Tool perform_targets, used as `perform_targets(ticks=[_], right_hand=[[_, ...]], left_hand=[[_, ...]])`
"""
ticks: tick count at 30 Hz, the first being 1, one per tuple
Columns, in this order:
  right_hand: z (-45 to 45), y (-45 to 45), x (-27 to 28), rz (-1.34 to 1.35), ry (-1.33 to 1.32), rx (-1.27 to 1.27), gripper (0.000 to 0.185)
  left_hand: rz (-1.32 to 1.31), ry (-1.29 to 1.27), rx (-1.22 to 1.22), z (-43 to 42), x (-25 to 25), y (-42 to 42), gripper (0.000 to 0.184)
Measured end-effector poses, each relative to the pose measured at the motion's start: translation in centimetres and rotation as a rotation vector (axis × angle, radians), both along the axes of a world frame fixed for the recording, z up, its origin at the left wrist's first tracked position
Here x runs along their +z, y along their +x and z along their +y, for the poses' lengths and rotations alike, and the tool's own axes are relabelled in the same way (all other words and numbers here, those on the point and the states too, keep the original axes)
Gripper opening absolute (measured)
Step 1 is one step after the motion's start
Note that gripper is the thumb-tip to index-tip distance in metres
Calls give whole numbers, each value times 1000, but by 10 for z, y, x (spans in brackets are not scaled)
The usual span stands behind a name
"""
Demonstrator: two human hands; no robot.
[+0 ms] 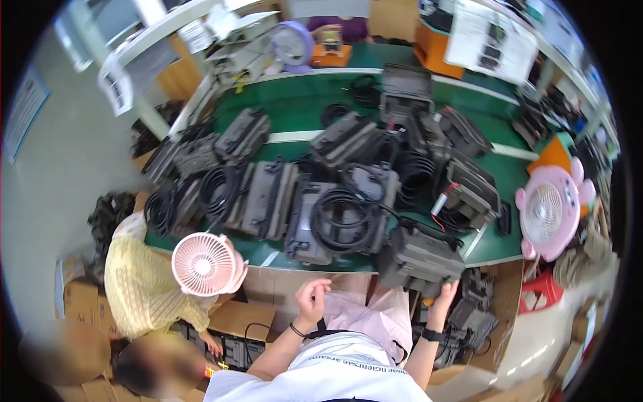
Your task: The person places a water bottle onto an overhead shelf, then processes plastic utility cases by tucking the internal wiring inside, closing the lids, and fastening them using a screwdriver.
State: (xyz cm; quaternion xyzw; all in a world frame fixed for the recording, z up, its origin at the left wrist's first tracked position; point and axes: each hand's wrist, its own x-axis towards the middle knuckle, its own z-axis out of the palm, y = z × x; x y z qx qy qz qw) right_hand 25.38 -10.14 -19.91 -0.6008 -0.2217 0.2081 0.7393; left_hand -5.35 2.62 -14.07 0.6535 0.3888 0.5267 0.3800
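Observation:
My left hand (313,300) is raised in front of the table's near edge, fingers curled, and I cannot make out anything in it. My right hand (442,298) grips the lower right corner of a dark grey plastic case (418,258), which hangs partly over the edge of the green table (305,266). Directly beyond the case lies a coiled black cable (343,220) on other grey cases (311,228). An open case (471,191) with a red and white piece (442,201) stands behind it to the right.
A pink fan (202,264) stands at the near left, and a pink animal-shaped fan (550,213) at the right. A co-worker in yellow (130,288) bends at the left beside cartons. Another person (345,28) sits across the table. A box of cases (512,295) is below right.

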Motion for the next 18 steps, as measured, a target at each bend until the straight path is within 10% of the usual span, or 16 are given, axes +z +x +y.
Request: perform_targets(ticks=[4,18], right_hand=[[2,-9,24,5,-7,39,73],[2,-24,122,101,7,44,64]], left_hand=[[96,340,-354,-5,30,35,12],[457,857,-301,18,138,126,53]])
